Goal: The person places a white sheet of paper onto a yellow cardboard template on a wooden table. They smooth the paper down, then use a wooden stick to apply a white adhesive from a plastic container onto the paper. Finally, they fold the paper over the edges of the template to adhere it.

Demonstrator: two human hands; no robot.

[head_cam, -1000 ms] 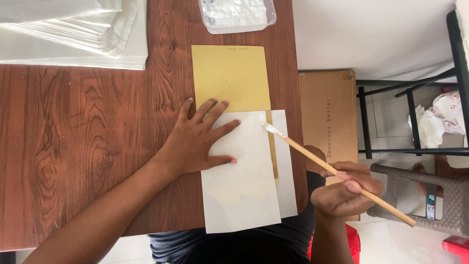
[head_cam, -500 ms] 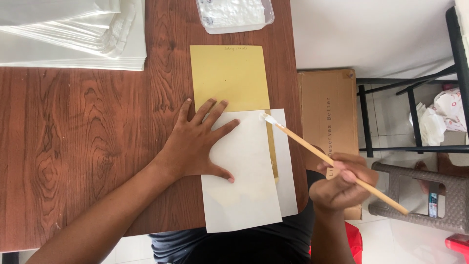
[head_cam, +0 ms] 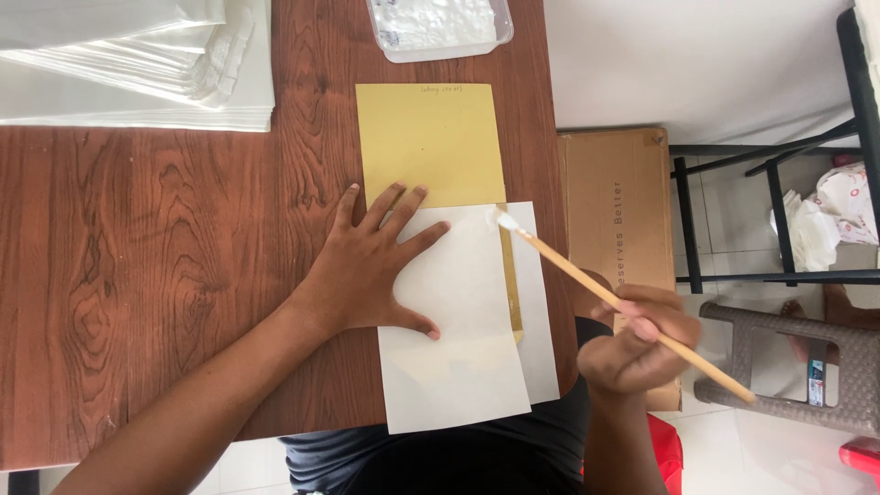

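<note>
The left hand point(head_cam: 371, 270) lay flat, fingers spread, pinning the white sheet point(head_cam: 458, 330) on the desk point(head_cam: 137, 275); at its three o'clock the right hand point(head_cam: 632, 344) pinched a brush point(head_cam: 614, 298), tip touching the sheet's upper corner.

Wooden table point(head_cam: 137, 275), dark red-brown grain. Top left: stack of clear plastic sleeves point(head_cam: 128, 64), edges fanned, partly out of frame. Top centre: clear plastic tub point(head_cam: 440, 27) w/ white stuff inside, poss. paste, hard to tell. Right of table, on floor: cardboard box point(head_cam: 614, 211), flat side up. Further right: black metal rack point(head_cam: 770, 211) w/ crumpled white cloth or bag point(head_cam: 825, 220) behind bars. Bottom right: grey woven stool point(head_cam: 807, 367); red object point(head_cam: 862, 454) at corner, cut off.
</note>
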